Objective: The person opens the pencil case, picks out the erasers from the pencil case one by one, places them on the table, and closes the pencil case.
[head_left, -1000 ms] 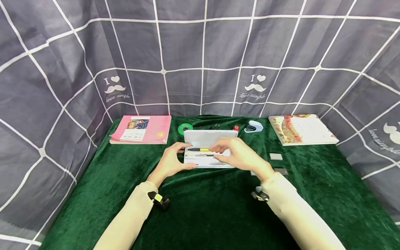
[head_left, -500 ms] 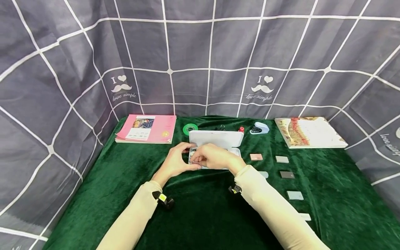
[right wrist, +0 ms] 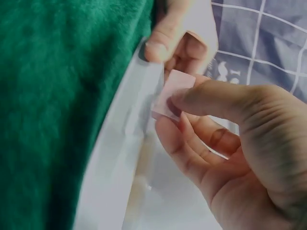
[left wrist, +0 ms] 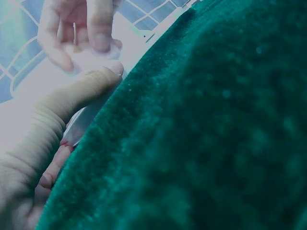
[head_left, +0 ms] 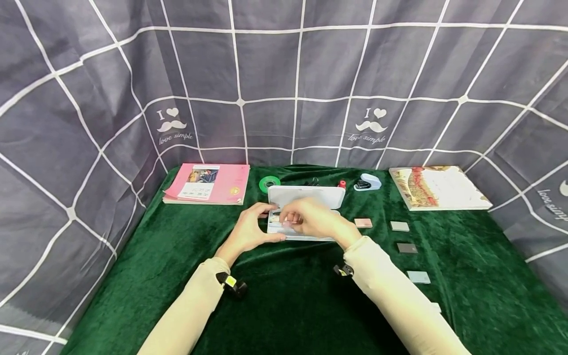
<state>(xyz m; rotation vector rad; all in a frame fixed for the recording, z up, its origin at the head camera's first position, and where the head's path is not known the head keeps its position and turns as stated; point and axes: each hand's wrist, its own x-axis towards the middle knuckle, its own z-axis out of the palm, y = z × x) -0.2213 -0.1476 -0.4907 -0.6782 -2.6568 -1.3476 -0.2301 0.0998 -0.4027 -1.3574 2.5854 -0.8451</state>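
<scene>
A white pencil case (head_left: 330, 196) lies open in the middle of the table, its lid raised at the back. My left hand (head_left: 249, 228) grips the case's left end, thumb along the front edge and fingers toward the back. Above the tray, my right hand (head_left: 310, 217) pinches a small pink eraser (right wrist: 173, 88) between thumb and fingertips, seen clearly in the right wrist view. Part of the tray's contents, including a pen's dark end (head_left: 276, 213), shows between the hands; the right hand hides the rest.
Right of the case lie a pinkish block (head_left: 363, 223), a pale block (head_left: 400, 226), a dark block (head_left: 407, 248) and a light-blue block (head_left: 418, 277). Behind are green tape (head_left: 269, 184), a light-blue stapler (head_left: 368, 182), a pink book (head_left: 215, 183) and a patterned book (head_left: 439, 188).
My right hand went down and left into the case, then rose slightly and shifted right, with the pink eraser now visible in its fingers. My left hand stayed on the case.
</scene>
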